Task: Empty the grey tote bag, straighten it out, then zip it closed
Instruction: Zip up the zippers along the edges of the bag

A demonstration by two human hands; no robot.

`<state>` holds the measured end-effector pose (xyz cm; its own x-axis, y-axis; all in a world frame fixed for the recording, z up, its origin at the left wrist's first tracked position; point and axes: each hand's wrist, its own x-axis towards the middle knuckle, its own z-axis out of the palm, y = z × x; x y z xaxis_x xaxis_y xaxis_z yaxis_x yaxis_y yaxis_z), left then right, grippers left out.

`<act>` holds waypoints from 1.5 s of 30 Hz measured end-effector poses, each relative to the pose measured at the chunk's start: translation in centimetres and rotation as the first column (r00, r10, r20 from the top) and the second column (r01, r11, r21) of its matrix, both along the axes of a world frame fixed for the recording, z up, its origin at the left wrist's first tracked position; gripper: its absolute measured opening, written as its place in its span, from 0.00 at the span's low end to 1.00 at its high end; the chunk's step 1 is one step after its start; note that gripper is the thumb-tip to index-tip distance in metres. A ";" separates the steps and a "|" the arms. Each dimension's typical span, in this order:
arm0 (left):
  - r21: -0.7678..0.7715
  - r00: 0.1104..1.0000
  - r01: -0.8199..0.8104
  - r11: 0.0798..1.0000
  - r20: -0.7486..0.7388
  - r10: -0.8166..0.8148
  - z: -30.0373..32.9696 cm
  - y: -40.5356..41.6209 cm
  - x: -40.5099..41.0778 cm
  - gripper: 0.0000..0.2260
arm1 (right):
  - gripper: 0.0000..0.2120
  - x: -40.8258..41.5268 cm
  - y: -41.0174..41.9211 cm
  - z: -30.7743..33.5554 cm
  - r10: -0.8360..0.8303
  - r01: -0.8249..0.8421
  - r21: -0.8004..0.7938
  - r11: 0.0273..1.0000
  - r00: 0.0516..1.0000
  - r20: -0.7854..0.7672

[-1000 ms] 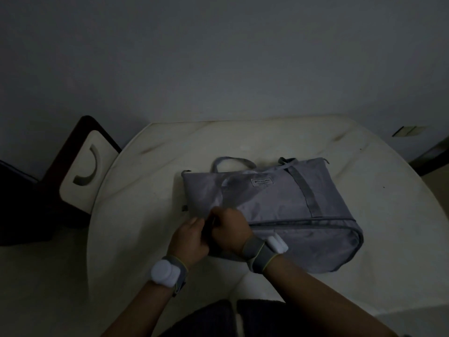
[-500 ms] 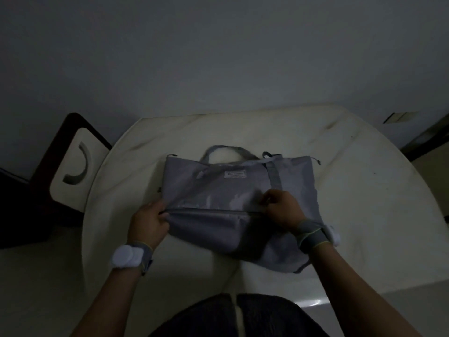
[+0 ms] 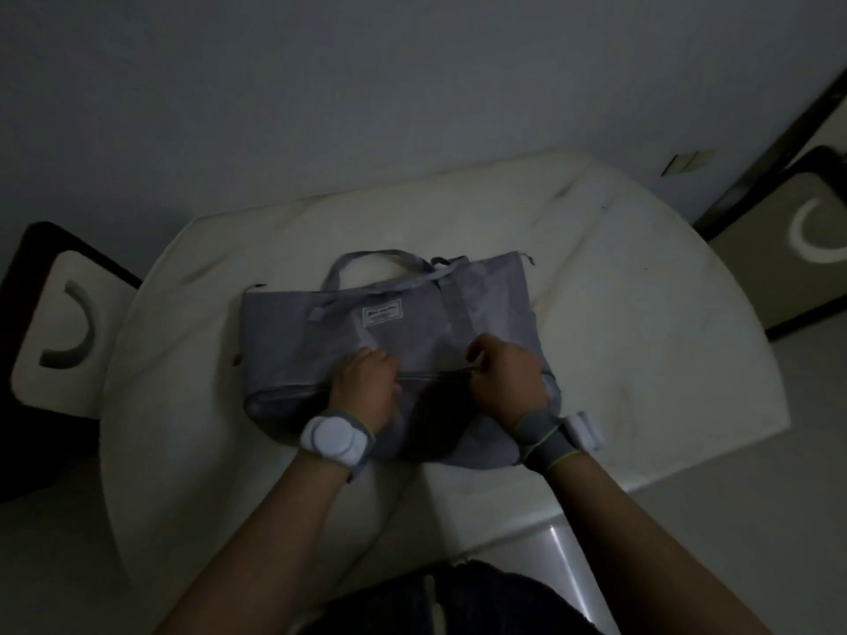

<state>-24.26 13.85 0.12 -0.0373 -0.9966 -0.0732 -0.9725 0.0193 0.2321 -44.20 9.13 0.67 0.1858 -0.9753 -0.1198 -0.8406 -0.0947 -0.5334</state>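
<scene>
Grey tote bag [image 3: 394, 332] flat on pale round table [image 3: 641, 341], left hand [image 3: 366, 382] gripping the fabric by the zipper line [image 3: 433, 372], right hand [image 3: 506, 378] pinching there too, hands slightly apart

- Left hand [image 3: 366, 382]: lay knuckles up, fingers curled, pinching grey fabric; wrist banded with a white puck.
- Right hand [image 3: 504, 378]: sat just right of it, fingertips pinched, forearm reaching in from near right.
</scene>
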 end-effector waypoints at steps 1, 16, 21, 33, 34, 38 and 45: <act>0.006 0.999 -0.030 1.000 -0.027 0.030 -0.3 0.2 0.8 0.03 | 0.12 -1.7 -0.4 -0.2 -0.055 0.055 -0.003 0.998 0.998 -0.014; 0.158 0.917 0.337 0.928 0.167 -0.361 -1.8 -5.5 -13.4 0.16 | 0.18 -8.8 3.2 -5.8 -0.334 0.328 0.088 0.940 0.941 0.052; 0.278 0.902 0.336 0.900 0.182 -0.392 -3.1 -8.3 -17.5 0.08 | 0.14 -8.1 4.4 -7.3 -0.368 0.356 0.126 0.926 0.924 0.099; -0.089 0.997 0.065 0.994 -0.038 -0.068 11.5 -16.1 -14.1 0.08 | 0.07 -5.7 -7.2 5.5 -0.240 0.294 -0.102 0.950 0.901 0.361; -0.217 0.997 0.022 0.976 -0.063 -0.037 14.5 -16.8 -13.0 0.09 | 0.07 -5.1 -8.8 9.1 -0.196 0.272 -0.182 0.945 0.915 0.352; -0.513 0.935 -0.224 0.829 -0.353 0.033 24.6 -15.7 -7.7 0.07 | 0.10 -1.4 -10.9 22.3 0.041 0.063 -0.450 0.891 0.975 0.217; -0.486 0.859 -0.378 0.788 -0.501 0.103 18.5 -7.0 -2.0 0.01 | 0.08 5.4 -5.0 23.0 0.298 -0.406 -0.332 0.851 0.895 -0.332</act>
